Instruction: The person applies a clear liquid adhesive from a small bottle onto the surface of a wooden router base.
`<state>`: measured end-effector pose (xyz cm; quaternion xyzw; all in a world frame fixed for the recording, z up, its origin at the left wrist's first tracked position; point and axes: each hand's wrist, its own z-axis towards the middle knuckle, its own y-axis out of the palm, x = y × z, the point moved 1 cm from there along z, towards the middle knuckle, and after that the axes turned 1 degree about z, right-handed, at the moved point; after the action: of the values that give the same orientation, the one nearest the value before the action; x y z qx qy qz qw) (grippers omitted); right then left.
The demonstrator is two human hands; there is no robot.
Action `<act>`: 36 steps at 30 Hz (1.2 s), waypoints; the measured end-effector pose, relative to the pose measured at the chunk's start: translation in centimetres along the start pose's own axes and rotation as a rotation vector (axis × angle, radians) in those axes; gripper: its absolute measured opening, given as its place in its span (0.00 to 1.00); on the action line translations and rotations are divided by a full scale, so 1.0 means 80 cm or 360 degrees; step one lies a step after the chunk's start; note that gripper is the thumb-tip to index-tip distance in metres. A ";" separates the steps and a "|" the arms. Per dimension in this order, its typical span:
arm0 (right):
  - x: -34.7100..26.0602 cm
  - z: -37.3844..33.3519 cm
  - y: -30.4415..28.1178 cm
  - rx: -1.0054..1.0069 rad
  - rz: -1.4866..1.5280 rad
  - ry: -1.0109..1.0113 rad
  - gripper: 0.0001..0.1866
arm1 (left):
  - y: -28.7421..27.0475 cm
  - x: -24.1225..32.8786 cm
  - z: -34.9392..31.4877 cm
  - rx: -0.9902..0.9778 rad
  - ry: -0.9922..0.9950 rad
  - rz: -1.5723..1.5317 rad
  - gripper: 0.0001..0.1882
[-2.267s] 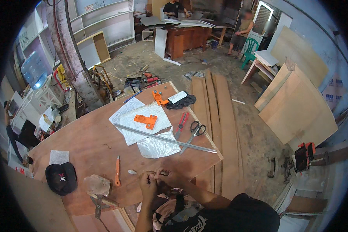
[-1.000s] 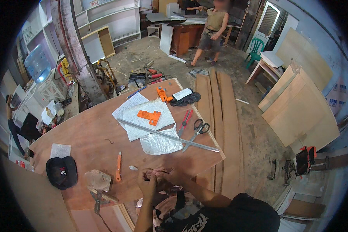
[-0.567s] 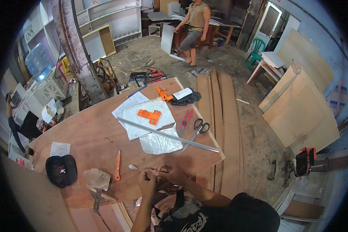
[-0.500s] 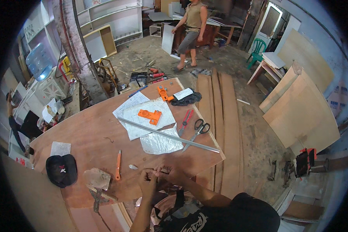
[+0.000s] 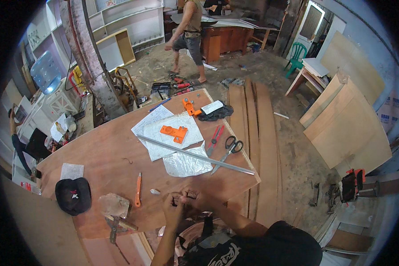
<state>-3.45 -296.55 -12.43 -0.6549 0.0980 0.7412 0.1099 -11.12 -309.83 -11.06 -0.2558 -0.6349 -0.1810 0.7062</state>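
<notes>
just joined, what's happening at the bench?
A person at a plywood worktable has both hands together at its near edge, left hand and right hand, pinching something small and dark between the fingers; what it is cannot be made out. An orange utility knife lies just left of the hands. Farther up the table are scissors, red pliers, a long metal straightedge and paper sheets. Another person walks in the background.

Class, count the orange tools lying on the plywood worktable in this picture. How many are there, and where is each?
3. An orange jig on the papers, another orange jig near the far edge, and an orange utility knife near the hands. Others may be hidden.
</notes>
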 end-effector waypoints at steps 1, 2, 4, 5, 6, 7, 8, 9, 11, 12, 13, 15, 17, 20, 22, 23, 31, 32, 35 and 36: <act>0.003 0.000 -0.002 -0.0013 -0.0030 -0.0008 0.09 | -0.001 0.007 0.001 -0.0013 0.0006 0.0010 0.11; 0.007 -0.001 -0.002 -0.0022 0.0002 0.0070 0.09 | -0.001 0.011 0.001 -0.0028 0.0013 0.0019 0.12; 0.012 -0.004 0.003 -0.0040 0.0122 0.0306 0.09 | -0.006 -0.009 0.004 0.0017 0.0064 0.0077 0.10; 0.015 -0.007 0.004 -0.0045 0.0211 0.0468 0.09 | -0.008 -0.018 0.005 0.0036 0.0090 0.0103 0.09; 0.009 -0.007 0.005 -0.0005 0.0205 0.0505 0.09 | -0.007 -0.019 0.004 0.0034 0.0128 0.0095 0.09; -0.006 -0.006 0.006 0.0031 0.0198 0.0538 0.10 | -0.007 -0.018 0.006 0.0036 0.0170 0.0088 0.09; -0.016 -0.007 0.007 0.0066 0.0191 0.0571 0.10 | -0.006 -0.017 0.006 0.0040 0.0211 0.0082 0.09; -0.019 -0.007 0.007 0.0089 0.0314 0.0601 0.10 | -0.005 -0.014 0.005 0.0053 0.0149 0.0011 0.09; -0.022 -0.008 0.006 0.0127 0.0561 0.0664 0.08 | -0.003 -0.008 0.002 0.0085 0.0025 -0.0131 0.11; -0.013 -0.007 0.006 0.0153 0.0517 0.0603 0.08 | -0.002 -0.005 0.002 0.0126 0.0020 -0.0156 0.10; 0.003 -0.008 0.006 0.0185 0.0468 0.0543 0.07 | -0.001 -0.003 0.003 0.0163 0.0017 -0.0188 0.09; 0.024 -0.008 0.006 0.0217 0.0448 0.0443 0.07 | -0.003 0.000 0.003 0.0177 -0.0053 -0.0238 0.08; 0.036 -0.007 0.006 0.0224 0.0504 0.0365 0.08 | -0.008 0.000 0.000 0.0125 -0.0183 -0.0277 0.06; 0.007 0.000 0.014 0.0303 0.0242 0.0225 0.11 | -0.013 -0.014 -0.002 0.0174 -0.0153 -0.0287 0.07; 0.006 0.001 0.012 0.0394 0.0169 0.0161 0.13 | -0.012 -0.012 -0.004 0.0191 -0.0108 -0.0252 0.07; 0.005 0.001 0.011 0.0443 0.0132 0.0128 0.15 | -0.012 -0.011 -0.004 0.0196 -0.0086 -0.0234 0.08; 0.013 -0.005 -0.003 0.0261 0.0439 0.0419 0.18 | 0.004 -0.005 0.006 0.0221 0.0005 -0.0296 0.04; 0.010 -0.005 -0.007 0.0250 0.0379 0.0413 0.17 | 0.007 -0.002 0.008 0.0214 0.0058 -0.0304 0.04; -0.025 0.006 0.019 0.0230 -0.0059 0.0608 0.15 | -0.011 -0.035 0.002 0.0300 -0.0135 -0.0115 0.05; -0.033 0.008 0.024 0.0230 0.0025 0.0617 0.15 | -0.014 -0.029 0.000 0.0255 -0.0253 -0.0100 0.06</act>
<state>-4.30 -298.33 -9.72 -0.7750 0.1753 0.5931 0.1297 -12.09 -310.87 -13.17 -0.1919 -0.7090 -0.1309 0.6658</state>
